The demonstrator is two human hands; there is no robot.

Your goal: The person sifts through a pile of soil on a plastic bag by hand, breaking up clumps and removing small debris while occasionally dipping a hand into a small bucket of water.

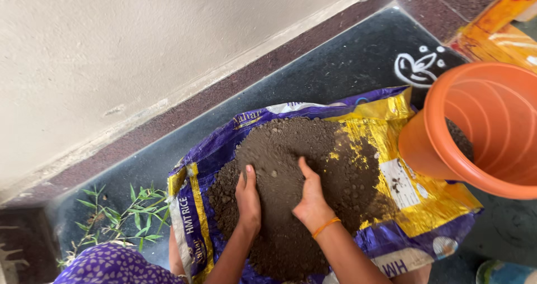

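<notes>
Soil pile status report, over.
Left hand and right hand both dug into soil pile on flattened sack. Orange pot tilted alongside. Nothing blocking.

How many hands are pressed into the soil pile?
2: the left hand rests on the soil pile left of centre; the right hand, beside it, digs its fingers in.
</notes>
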